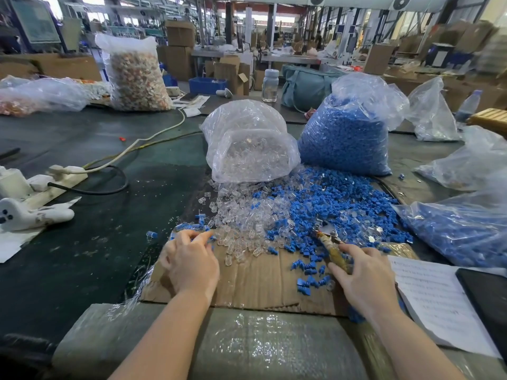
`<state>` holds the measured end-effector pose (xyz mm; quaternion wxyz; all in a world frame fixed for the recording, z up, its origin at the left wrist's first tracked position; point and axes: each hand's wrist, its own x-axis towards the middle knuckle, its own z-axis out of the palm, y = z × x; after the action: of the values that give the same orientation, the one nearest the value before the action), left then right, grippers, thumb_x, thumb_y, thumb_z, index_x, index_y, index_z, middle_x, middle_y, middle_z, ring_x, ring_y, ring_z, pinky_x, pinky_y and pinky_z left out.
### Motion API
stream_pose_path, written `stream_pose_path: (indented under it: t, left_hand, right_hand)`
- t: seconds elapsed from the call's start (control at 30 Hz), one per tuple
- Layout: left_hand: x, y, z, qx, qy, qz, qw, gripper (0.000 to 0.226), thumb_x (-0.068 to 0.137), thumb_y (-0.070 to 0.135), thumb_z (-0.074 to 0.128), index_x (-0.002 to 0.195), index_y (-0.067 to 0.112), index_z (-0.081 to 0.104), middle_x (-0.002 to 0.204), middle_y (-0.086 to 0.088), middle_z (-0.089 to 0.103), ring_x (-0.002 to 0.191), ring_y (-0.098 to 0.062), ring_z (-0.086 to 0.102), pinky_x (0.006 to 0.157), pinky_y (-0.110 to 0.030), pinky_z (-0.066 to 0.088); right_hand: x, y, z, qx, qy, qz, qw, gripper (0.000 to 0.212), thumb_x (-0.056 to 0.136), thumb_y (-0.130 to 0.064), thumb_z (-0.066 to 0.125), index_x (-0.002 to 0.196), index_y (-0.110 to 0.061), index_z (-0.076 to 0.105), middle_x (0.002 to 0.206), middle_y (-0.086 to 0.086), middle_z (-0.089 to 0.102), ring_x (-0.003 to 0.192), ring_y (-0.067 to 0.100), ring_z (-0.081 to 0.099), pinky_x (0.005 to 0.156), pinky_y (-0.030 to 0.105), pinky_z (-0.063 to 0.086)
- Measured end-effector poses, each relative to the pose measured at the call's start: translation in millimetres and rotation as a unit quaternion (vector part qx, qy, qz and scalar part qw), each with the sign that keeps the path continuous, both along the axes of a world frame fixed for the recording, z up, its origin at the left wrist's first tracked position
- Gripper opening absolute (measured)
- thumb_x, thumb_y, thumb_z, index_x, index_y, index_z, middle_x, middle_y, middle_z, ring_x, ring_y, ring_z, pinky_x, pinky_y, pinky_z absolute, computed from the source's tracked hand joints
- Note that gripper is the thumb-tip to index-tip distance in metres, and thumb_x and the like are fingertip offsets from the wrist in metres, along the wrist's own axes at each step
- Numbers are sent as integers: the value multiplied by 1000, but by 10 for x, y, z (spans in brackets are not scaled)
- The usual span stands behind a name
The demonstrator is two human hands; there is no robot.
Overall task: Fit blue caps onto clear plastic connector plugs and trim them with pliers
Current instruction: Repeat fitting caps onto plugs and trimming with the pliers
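Both bare forearms are extended forward. The left hand [190,260] is held palm down, fingers curled, thumb and forefinger pinched together. The right hand [362,278] is turned palm down, fingers wrapped around a tool handle.

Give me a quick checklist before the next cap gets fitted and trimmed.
1. Pliers in the right hand: ok, gripped by the handle.
2. Left hand holding a plug or cap: cannot tell, its fingers hide it.
3. Loose clear plugs within reach: ok.
4. Loose blue caps within reach: ok.
5. Bare cardboard to work on: ok.
6. Plier tips free of parts: cannot tell.
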<state>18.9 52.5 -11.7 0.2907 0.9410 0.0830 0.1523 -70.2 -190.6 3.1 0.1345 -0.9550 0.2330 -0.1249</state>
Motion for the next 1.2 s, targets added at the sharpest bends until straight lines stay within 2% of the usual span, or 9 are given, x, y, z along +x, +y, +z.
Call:
stream_pose_path:
  t: [0.1, 0.27, 0.37, 0.53, 0.67, 0.73, 0.83, 0.9, 1.2]
  left_hand:
    - [-74, -141, 7, -3, -26, -46, 999, 26, 90, 24, 56, 114, 29, 63, 113, 6, 51, 109, -16, 34, 96, -33, 23]
    - [-225, -443, -10, -77, -50, -201, 975, 22, 90, 16, 57, 110, 19, 64, 102, 10, 52, 97, -4, 41, 89, -15, 35]
    - [-286, -578, -60, -75, -36, -244, 966, 24, 92, 17, 53, 115, 20, 60, 102, 14, 47, 99, 1, 39, 84, -4, 29]
    - [-309, -674, -106, -81, -15, -247, 965, 25, 93, 17, 53, 117, 20, 60, 102, 14, 43, 105, -2, 37, 91, -9, 26]
    - [-288, -678, -106, -61, -26, -209, 976, 29, 93, 15, 51, 120, 22, 59, 113, 8, 45, 114, -7, 31, 97, -15, 24]
    - [-272, -680, -107, -36, -9, -205, 978, 37, 95, 11, 46, 130, 23, 52, 124, 4, 43, 120, -9, 28, 103, -20, 24]
    - [-256, -686, -89, -10, 6, -218, 976, 43, 97, 7, 41, 137, 21, 44, 133, 4, 41, 125, -11, 27, 106, -22, 25]
    - [-259, -689, -72, -8, 1, -226, 974, 39, 97, 9, 42, 135, 19, 46, 130, 4, 45, 121, -9, 32, 103, -21, 29]
    - [-266, -688, -40, -31, 4, -241, 970, 15, 92, 18, 55, 105, 15, 62, 108, 5, 51, 90, -6, 47, 79, -16, 38]
  right_hand:
    - [22, 6, -13, -14, 14, 4, 1000, 53, 87, -51, 56, 133, -27, 47, 121, 9, 52, 113, 25, 43, 92, 34, 36]
    - [31, 36, -46, -49, 27, 5, 998, 51, 88, -55, 51, 131, -29, 43, 124, 5, 50, 115, 23, 42, 94, 33, 36]
    - [40, 43, -43, -62, 53, 2, 997, 52, 88, -59, 46, 131, -30, 40, 127, 4, 48, 119, 24, 41, 98, 35, 35]
    - [24, 143, -8, -89, 15, 6, 996, 48, 91, -52, 47, 133, -29, 44, 138, 3, 43, 128, 24, 35, 107, 41, 25]
    - [39, 396, 2, -84, -72, 154, 982, 24, 84, -16, 66, 107, -18, 68, 109, 0, 64, 102, 23, 57, 90, 41, 43]
    - [59, 516, 12, -110, -73, 184, 974, 25, 78, -5, 68, 98, -20, 71, 100, -1, 66, 95, 25, 60, 82, 41, 45]
    - [131, 593, -61, -118, -1, 201, 972, 31, 94, -16, 44, 117, -31, 58, 121, -8, 54, 114, 20, 44, 97, 39, 30]
    - [165, 600, -74, -115, 22, 194, 974, 31, 96, -19, 38, 117, -33, 55, 123, -9, 51, 115, 19, 40, 100, 39, 26]
    - [219, 616, -72, -94, 15, 192, 977, 24, 96, -15, 37, 107, -23, 57, 111, -2, 54, 108, 18, 45, 96, 30, 35]
